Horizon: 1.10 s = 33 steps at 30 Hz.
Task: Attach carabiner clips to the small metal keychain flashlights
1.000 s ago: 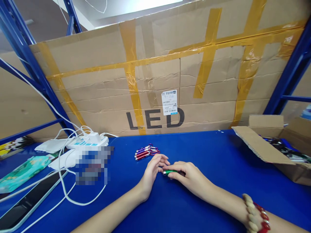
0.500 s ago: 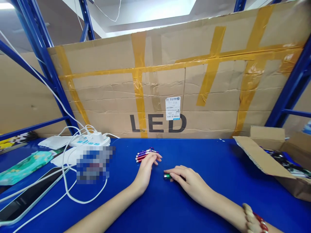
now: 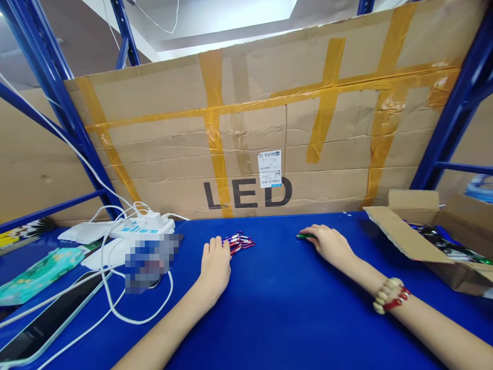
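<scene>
My left hand (image 3: 216,262) lies over a small bunch of purple and red mini flashlights (image 3: 239,240), its fingers bent down across their left ends. Metallic tips and clip-like ends stick out to the right of the fingers; the thumb is hidden. Farther right, my right hand (image 3: 332,245) pinches a slim green mini flashlight (image 3: 304,236), which points left just above or on the blue table (image 3: 269,308). Part of the green body is covered by the fingers.
At right stands an open cardboard box (image 3: 408,241) full of small dark and shiny items. On the left are a white power strip (image 3: 148,223), loose cables, a phone-like device (image 3: 50,324), a green packet (image 3: 38,275) and a blurred patch. A large cardboard sheet (image 3: 246,139) backs the table.
My right hand has moved right and away from me with the green flashlight. My left hand has shifted left, its fingers coming down over the bunch. The view has turned slightly right.
</scene>
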Motion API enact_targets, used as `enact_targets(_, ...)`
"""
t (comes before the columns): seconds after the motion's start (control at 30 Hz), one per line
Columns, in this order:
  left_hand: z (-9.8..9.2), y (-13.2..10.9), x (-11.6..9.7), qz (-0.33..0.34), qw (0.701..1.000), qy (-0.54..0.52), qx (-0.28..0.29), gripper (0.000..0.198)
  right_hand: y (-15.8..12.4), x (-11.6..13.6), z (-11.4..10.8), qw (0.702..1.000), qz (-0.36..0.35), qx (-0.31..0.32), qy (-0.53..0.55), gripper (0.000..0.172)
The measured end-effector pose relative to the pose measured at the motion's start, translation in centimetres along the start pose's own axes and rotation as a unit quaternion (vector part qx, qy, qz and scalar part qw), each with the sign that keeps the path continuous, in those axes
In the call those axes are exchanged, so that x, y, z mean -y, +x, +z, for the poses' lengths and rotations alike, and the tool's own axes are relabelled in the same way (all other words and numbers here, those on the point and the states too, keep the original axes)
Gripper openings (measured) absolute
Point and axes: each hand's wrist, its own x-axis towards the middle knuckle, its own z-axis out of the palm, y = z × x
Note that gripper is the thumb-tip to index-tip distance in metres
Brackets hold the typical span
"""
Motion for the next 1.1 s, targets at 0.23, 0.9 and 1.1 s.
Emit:
enact_targets(0.23,1.1,-0.5,-1.3,0.072,0.962,-0.264,-0.004,0.008,-0.6,1.6,-0.6,0.992,-0.060,-0.059,0.092,0.024)
enact_targets(0.9,0.4,-1.7,-4.2,-0.003,0.798,-0.595,0.093,0.019,-4.7,8.3,-1.1,0.934,-0.193,0.098,0.283,0.022)
enact_targets(1.1,0.7,-1.6,-4.5,-0.007,0.777,-0.623,0.090,0.017,-4.9,8.1,-1.0,0.929,-0.193,0.091,0.301,0.029)
